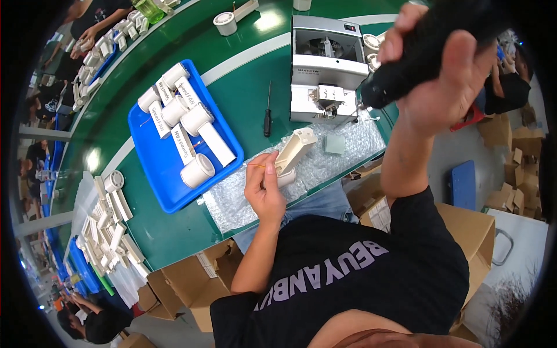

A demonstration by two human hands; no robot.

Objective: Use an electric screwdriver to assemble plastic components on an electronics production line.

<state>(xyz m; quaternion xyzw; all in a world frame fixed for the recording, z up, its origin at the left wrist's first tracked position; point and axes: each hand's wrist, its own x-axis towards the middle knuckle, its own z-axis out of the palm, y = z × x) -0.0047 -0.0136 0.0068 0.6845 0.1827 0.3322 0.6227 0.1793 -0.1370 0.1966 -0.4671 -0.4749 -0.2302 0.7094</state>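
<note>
My left hand point(267, 191) is closed around a white plastic fan unit point(296, 148), its open channel facing up and a thin orange wire by the fingers. The fan unit is held over bubble wrap point(229, 203) at the table's near edge. Raised at the upper right, my right hand point(432, 104) grips a black electric screwdriver point(409, 55). The screwdriver's tip points down at the front right of a silver screw feeder point(322, 74); whether they touch, I cannot tell. A pale green pad point(335, 144) lies on the wrap beside the fan unit.
Several fan units fill a blue tray point(156, 174) on the left. A manual screwdriver point(267, 119) lies between tray and feeder. More white parts point(110, 229) are heaped at far left. Cardboard boxes point(191, 290) stand under the table. Other people work around the edges.
</note>
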